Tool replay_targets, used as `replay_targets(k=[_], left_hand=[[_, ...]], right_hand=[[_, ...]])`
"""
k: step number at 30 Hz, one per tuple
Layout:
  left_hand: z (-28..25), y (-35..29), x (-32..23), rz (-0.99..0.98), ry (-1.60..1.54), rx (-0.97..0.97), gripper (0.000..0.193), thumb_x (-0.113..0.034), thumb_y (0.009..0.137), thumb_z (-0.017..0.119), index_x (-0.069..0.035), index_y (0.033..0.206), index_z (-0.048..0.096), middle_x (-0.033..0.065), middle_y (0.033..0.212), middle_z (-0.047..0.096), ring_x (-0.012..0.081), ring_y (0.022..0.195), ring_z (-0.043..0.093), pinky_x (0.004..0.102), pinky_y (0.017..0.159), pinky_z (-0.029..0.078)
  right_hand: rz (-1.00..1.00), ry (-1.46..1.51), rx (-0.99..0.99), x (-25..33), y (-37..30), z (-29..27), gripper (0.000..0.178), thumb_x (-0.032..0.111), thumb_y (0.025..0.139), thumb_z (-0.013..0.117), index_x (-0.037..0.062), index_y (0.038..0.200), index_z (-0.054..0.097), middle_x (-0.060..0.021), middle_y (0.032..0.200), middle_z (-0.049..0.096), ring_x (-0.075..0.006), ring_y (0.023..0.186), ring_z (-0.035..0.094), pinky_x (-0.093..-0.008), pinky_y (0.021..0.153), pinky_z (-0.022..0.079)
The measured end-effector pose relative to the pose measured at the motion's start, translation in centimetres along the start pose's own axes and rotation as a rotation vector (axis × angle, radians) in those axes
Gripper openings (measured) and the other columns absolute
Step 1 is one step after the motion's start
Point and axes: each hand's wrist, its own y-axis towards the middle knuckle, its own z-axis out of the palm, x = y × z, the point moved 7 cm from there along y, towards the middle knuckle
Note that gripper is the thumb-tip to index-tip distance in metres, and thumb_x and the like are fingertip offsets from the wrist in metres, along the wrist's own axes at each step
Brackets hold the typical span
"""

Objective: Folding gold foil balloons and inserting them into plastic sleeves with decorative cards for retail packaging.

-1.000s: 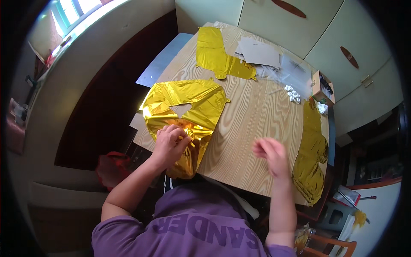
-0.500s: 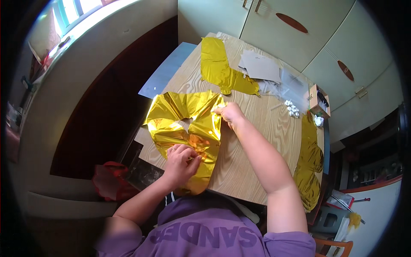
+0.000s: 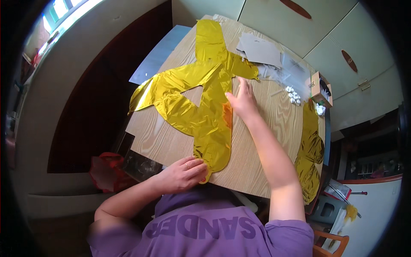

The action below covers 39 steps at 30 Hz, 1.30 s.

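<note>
A flat, uninflated gold foil balloon (image 3: pixel 212 128), shaped like a figure four, lies spread on the wooden table (image 3: pixel 252 158). My left hand (image 3: pixel 183 174) is at its near end, fingers pressed together over the edge beside a small tab. Beside the balloon's right edge rests my right hand (image 3: pixel 245 100), thumb and fingers apart, with nothing in its grasp. A second flat gold foil balloon (image 3: pixel 209 40) lies at the far side, its near part overlapped by the first. Another gold foil piece (image 3: pixel 311 145) runs along the right table edge.
Grey-white sheets (image 3: pixel 260 49) and clear plastic bags (image 3: pixel 295 79) lie at the back right. Small white lumps (image 3: pixel 293 96) sit near a wooden box (image 3: pixel 320 90). Pale cabinets (image 3: pixel 329 43) stand behind the table. A red bag (image 3: pixel 107 171) is low at the left.
The balloon has gone from bunched and folded to spread flat, reaching the far balloon. My left hand has moved toward me to its near end; my right hand has let go and its fingers have opened.
</note>
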Motion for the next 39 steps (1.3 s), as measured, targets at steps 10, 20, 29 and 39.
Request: replay_targets(k=[10, 20, 29, 39], left_hand=[[-0.9, 0.7, 2.2, -0.110, -0.303, 0.127, 0.024, -0.007, 0.083, 0.067, 0.002, 0.106, 0.069, 0.0135, 0.105, 0.067, 0.0308, 0.097, 0.067, 0.0404, 0.085, 0.056], [-0.6, 2.9, 9.0, -0.690, -0.706, 0.324, 0.016, -0.014, 0.090, 0.073, 0.000, 0.097, 0.075, 0.0107, 0.085, 0.074, 0.0160, 0.078, 0.069, 0.0326, 0.072, 0.054], [-2.8, 3.3, 11.6, -0.873, -0.897, -0.004, 0.019, -0.017, 0.093, 0.072, 0.002, 0.096, 0.073, 0.0044, 0.085, 0.073, 0.0091, 0.077, 0.066, 0.0277, 0.074, 0.054], [-8.6, 8.2, 7.1, -0.593, -0.080, 0.096, 0.103, -0.033, 0.069, 0.084, -0.002, 0.152, 0.032, 0.0225, 0.141, 0.050, 0.0383, 0.135, 0.044, 0.0470, 0.113, 0.035]], right_hand=[[-0.356, 0.082, 0.135, 6.0, -17.0, -7.5, 0.025, 0.015, 0.083, 0.075, 0.0063, 0.105, 0.067, -0.0098, 0.103, 0.064, -0.0295, 0.097, 0.062, -0.0404, 0.089, 0.047], [-0.545, -0.103, -0.008, 8.9, -21.2, -6.7, 0.024, 0.021, 0.077, 0.082, 0.0109, 0.085, 0.062, -0.0035, 0.080, 0.053, -0.0244, 0.074, 0.052, -0.0393, 0.072, 0.041], [-0.344, -0.262, 0.119, 8.4, -20.8, -5.0, 0.064, 0.051, 0.081, 0.073, 0.0014, 0.119, 0.064, -0.0194, 0.123, 0.054, -0.0357, 0.119, 0.046, -0.0510, 0.102, 0.034], [-0.322, -0.209, 0.204, 7.6, -19.5, -4.6, 0.076, 0.059, 0.079, 0.074, -0.0011, 0.124, 0.059, -0.0247, 0.127, 0.048, -0.0447, 0.130, 0.039, -0.0610, 0.114, 0.023]])
